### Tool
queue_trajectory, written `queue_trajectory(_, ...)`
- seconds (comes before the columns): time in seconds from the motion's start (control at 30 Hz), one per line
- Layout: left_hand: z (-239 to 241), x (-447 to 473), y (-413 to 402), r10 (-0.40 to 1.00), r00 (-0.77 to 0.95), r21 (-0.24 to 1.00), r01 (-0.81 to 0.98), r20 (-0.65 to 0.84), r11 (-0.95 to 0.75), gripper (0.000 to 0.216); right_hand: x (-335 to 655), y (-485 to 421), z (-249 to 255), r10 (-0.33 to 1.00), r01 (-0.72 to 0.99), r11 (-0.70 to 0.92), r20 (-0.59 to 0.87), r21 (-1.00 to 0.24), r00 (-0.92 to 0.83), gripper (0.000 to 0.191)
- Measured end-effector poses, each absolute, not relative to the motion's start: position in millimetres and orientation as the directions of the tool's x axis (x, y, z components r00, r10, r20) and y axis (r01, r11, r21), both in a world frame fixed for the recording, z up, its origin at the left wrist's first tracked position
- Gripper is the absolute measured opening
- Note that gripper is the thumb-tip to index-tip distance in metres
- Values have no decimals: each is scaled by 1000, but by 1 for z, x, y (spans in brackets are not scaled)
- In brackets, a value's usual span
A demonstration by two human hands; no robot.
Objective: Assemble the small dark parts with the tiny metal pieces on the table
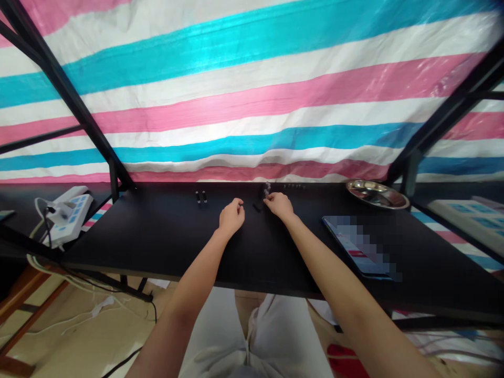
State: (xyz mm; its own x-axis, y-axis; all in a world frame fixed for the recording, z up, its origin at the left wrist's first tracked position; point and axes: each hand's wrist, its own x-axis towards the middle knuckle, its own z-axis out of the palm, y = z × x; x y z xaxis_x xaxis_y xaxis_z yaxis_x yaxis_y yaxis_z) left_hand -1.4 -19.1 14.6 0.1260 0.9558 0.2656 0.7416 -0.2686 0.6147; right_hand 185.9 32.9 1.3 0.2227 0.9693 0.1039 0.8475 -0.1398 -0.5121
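My left hand (pixel 232 216) is over the middle of the black table (pixel 157 236), fingers curled together. A dark bit shows at its fingertips, too small to name. My right hand (pixel 279 205) is closed in a pinch farther right, its fingertips at a cluster of small, shiny, clear pieces (pixel 268 187). What those fingers grip, if anything, is hidden. Between the two hands lies a short black stick-like piece (pixel 256 207). To the left, two small black cylinders with whitish ends (pixel 201 197) lie side by side. Several tiny pieces (pixel 294 186) form a row along the back edge.
A round shiny metal dish (pixel 378 194) sits at the back right. Nearer me lies a flat device with a blurred screen (pixel 356 247). White power strips (pixel 71 215) with a plugged-in cable are at the left. Black frame posts (pixel 84 115) and a striped sheet (pixel 252 105) enclose the table.
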Motion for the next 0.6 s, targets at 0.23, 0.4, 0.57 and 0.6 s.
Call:
queue_trajectory(0.23,12,13,-15,876,410,378,792,253,-480,39,187,31,-1,960,859,-160,127,-486,250,28)
queue_trajectory(0.4,21,24,-3,870,475,250,834,128,-492,31,187,30,-4,957,877,-149,158,-457,245,30)
queue_trajectory(0.57,26,27,13,875,471,311,819,115,-482,20,187,29,-3,954,868,-153,158,-472,254,29)
queue_trajectory(0.6,25,28,17,889,438,357,815,133,-455,19,187,29,-3,955,867,-154,155,-473,255,29)
